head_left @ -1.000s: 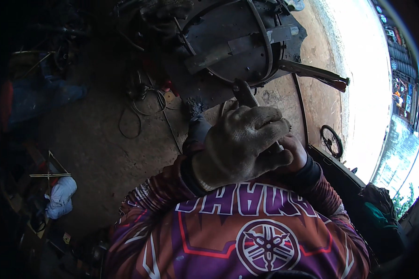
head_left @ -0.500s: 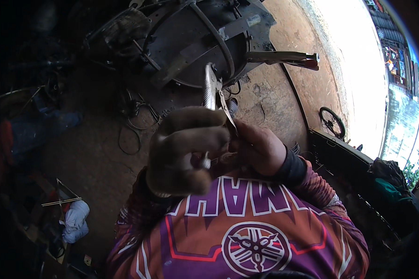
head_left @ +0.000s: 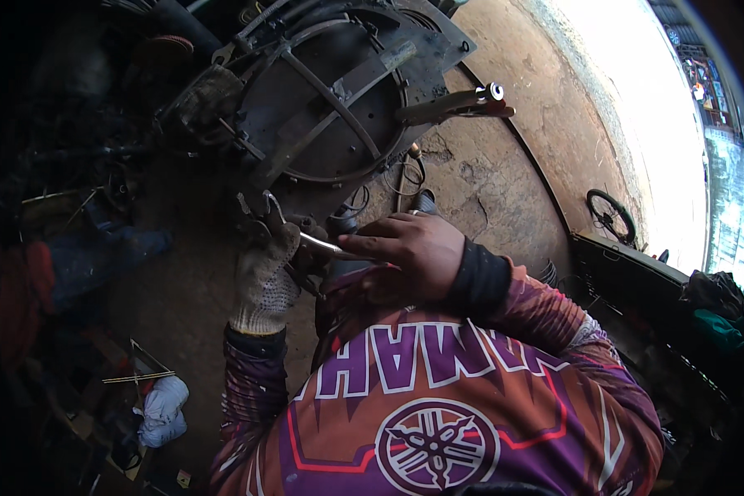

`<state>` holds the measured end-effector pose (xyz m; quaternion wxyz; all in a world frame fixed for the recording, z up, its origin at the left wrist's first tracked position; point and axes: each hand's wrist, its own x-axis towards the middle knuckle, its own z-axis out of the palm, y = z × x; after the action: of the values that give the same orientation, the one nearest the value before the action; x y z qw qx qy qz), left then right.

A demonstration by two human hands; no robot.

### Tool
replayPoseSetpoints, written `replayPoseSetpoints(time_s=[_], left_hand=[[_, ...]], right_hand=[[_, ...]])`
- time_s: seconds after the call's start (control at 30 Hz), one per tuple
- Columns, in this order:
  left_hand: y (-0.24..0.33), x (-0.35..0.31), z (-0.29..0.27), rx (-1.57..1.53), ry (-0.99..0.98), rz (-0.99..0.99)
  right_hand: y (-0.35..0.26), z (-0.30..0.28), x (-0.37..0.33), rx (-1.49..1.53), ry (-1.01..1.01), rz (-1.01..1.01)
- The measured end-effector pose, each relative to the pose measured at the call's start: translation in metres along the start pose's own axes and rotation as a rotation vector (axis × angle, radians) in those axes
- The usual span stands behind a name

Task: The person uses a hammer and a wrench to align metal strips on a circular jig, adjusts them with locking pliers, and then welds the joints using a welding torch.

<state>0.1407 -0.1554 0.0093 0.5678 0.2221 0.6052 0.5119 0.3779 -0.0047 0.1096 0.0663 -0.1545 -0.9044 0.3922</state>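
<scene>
My left hand (head_left: pixel 266 281), in a knitted work glove, is closed round a pair of locking pliers (head_left: pixel 321 245), with the jaws standing up past the fingers. The shiny handle points right, toward my bare right hand (head_left: pixel 417 255). The fingers of that hand are at the handle's end and appear to pinch it; the thumb is hidden. Beyond both hands lies a dark round metal plate (head_left: pixel 318 132) with curved and straight bars across it. A second pair of locking pliers (head_left: pixel 446 107) is clamped at the plate's right edge.
Cables (head_left: pixel 409 174) lie on the floor below the plate, near my feet. A white cloth bundle (head_left: pixel 164 411) is at the lower left. To the right are a small wheel (head_left: pixel 610 217) and a dark long box or bench (head_left: pixel 616 258). Dark clutter fills the left side.
The pliers have gone from upright to lying nearly sideways. My left hand has moved left and away from my chest; my right hand has come to the handle's end. The view has shifted slightly.
</scene>
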Motion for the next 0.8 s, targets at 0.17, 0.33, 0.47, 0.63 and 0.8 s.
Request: replayPoseSetpoints(time_s=[0.17, 0.33, 0.47, 0.63, 0.8], left_hand=[[0.067, -0.012, 0.017, 0.091, 0.007, 0.150], [0.071, 0.014, 0.055, 0.308, 0.089, 0.327], [0.069, 0.037, 0.090, 0.752, 0.164, 0.378], [0.047, 0.058, 0.117, 0.866, 0.293, 0.412], [0.013, 0.058, 0.101, 1.048, 0.439, 0.318]], right_hand=[[0.038, -0.081, -0.053, 0.618, 0.244, 0.186], [0.167, -0.160, -0.002, 0.691, 0.792, 0.326], [0.260, -0.167, 0.088, 0.332, 0.685, 0.251], [0.288, -0.160, 0.213, -0.201, 0.404, 0.040], [0.254, -0.152, 0.291, -0.310, 0.305, -0.089]])
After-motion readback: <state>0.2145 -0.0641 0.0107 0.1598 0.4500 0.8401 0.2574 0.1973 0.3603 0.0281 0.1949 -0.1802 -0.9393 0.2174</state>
